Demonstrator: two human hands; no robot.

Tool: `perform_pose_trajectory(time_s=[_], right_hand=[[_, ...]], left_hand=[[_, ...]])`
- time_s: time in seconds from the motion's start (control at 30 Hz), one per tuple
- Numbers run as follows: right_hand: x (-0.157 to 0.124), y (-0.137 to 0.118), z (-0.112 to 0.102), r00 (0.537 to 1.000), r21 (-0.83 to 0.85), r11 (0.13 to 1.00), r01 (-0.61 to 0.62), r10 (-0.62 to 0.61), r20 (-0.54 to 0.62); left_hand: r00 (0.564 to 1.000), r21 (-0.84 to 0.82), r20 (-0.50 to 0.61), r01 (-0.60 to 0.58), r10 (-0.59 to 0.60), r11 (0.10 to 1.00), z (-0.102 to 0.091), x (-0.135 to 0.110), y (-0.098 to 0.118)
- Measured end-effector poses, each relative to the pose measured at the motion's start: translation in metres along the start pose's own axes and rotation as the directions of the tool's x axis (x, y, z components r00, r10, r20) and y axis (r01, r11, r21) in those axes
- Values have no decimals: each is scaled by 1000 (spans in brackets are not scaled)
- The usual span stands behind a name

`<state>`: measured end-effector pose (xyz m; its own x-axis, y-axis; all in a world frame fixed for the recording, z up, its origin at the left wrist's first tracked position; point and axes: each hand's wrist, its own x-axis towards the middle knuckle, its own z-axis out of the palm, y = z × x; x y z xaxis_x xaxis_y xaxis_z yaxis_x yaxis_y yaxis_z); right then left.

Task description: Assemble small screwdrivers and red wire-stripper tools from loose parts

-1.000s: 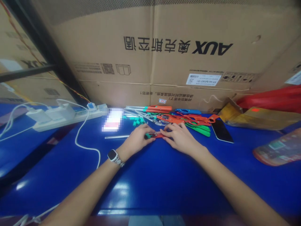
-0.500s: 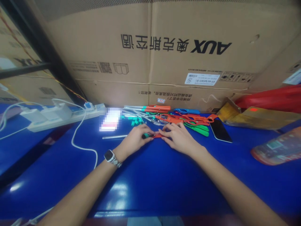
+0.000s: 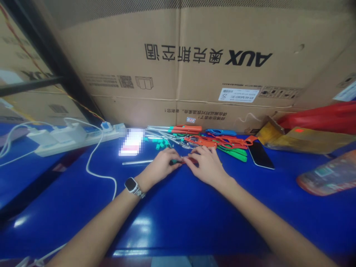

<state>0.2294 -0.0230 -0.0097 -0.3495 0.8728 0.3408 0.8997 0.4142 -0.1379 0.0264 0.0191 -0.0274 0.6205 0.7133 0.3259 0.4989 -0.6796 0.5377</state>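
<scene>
A long-nosed lighter lies across the blue table between my hands, its thin metal tube sticking out to the left. My left hand, with a watch at its wrist, is closed on the lighter where the tube meets a green collar. My right hand has its fingers bent around the red-orange handle end, thumb and fingertips close to the left hand's. The fingers cover most of the handle. Just beyond are small green collars, loose orange handle shells and lighters with orange handles.
Green and blue handle parts lie behind my right hand, beside a dark phone. A lit, blurred screen and a white power strip are left. A bottle lies right; a large carton stands behind.
My right hand has shifted slightly left, its fingers nearer my left hand and covering more of the handle. The left hand keeps its hold on the lighter.
</scene>
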Motion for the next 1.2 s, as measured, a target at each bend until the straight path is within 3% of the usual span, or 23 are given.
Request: perform_pose_trajectory(time_s=[0.1,0.23,0.47,0.57,0.67,0.87,1.07,1.2], right_hand=[[4,-6,11,996,5,997,-75,76,-42],[4,-5,19,995,3,996,-89,89,-52],[6,3,12,995,72,995,-75,79,-64],[28,7,5,998,91,996,6,0,-67],[59,8,4,988,57,988,143,-146,59],[99,5,26,958,9,972,234,-232,166],[99,8,35,966,137,959,248,-256,38],[74,10,20,993,463,879,115,-104,-49]], left_hand=[[999,-76,-25,38,-40,996,2,1,0],[997,-116,-30,69,-73,991,1,2,2],[985,-133,-27,166,-171,977,-4,0,5],[981,-163,-5,189,-192,968,-6,0,5],[977,-176,0,208,-212,962,-7,0,5],[970,-189,-5,237,-242,953,-5,0,5],[974,-185,4,225,-228,957,-4,1,5],[980,-190,3,196,-199,962,-4,0,4]])
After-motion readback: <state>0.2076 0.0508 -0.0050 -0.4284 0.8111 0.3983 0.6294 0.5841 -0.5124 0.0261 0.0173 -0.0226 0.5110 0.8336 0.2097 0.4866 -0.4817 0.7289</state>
